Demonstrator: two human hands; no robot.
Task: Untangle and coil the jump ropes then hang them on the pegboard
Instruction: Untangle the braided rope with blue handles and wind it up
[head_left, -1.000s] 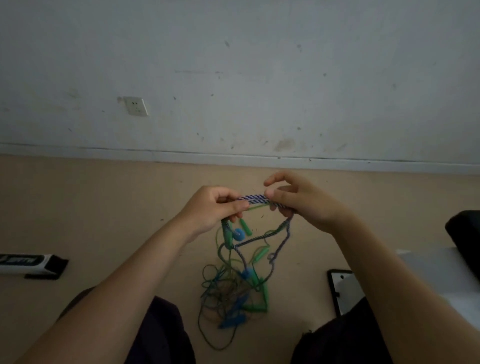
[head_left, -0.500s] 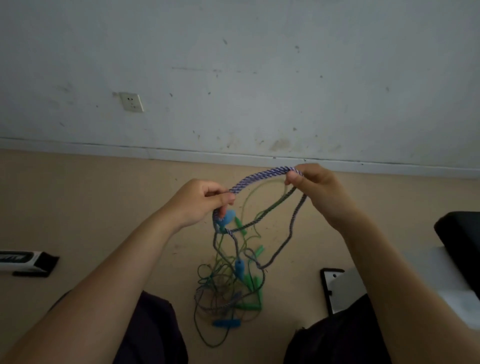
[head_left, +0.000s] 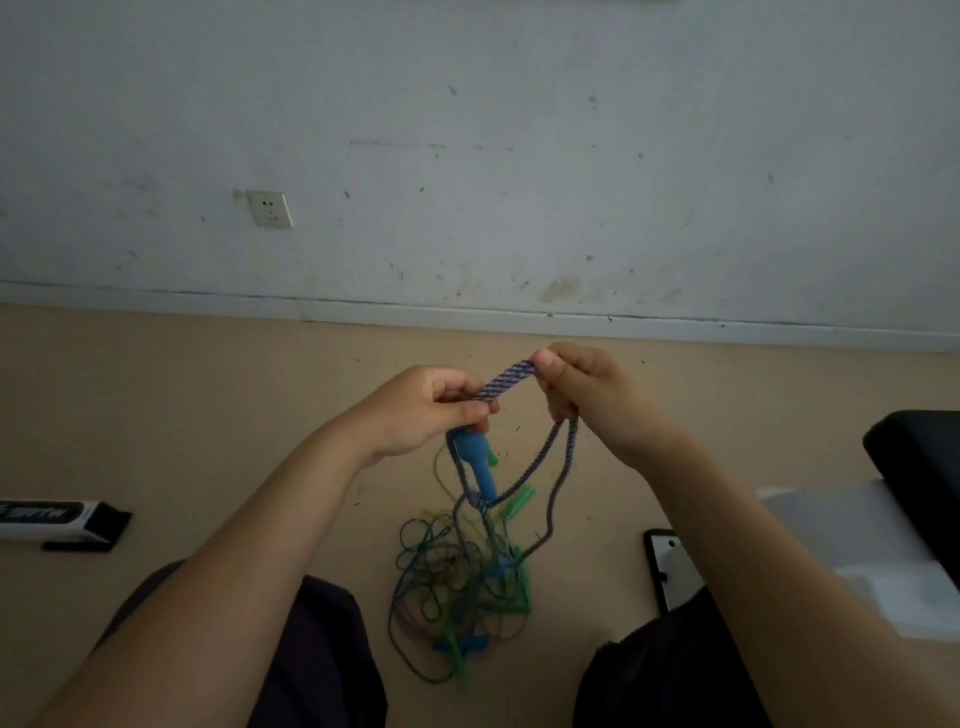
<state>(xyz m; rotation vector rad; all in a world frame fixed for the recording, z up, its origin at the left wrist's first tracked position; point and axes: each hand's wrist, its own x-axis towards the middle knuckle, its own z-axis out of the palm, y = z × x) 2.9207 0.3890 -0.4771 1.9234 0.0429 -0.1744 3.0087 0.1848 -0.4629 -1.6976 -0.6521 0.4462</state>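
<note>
A purple-and-white braided jump rope (head_left: 506, 382) stretches between my hands above the floor. My left hand (head_left: 423, 410) grips one end of that span, and a blue handle (head_left: 475, 462) hangs just below its fingers. My right hand (head_left: 589, 392) pinches the rope with thumb and fingers, and two strands drop from it in a long loop (head_left: 558, 483). On the floor between my knees lies a tangled pile of thin green and blue ropes (head_left: 460, 577) with green and blue handles. No pegboard is in view.
A white wall with a socket (head_left: 270, 209) rises beyond the beige floor. A black-and-white box (head_left: 60, 525) lies at the left. A black-framed white panel (head_left: 670, 569) and a black and white object (head_left: 914, 499) sit at the right.
My hands came closer together, so the braided span between them is shorter. The blue handle now hangs below my left hand, and the loop under my right hand has narrowed.
</note>
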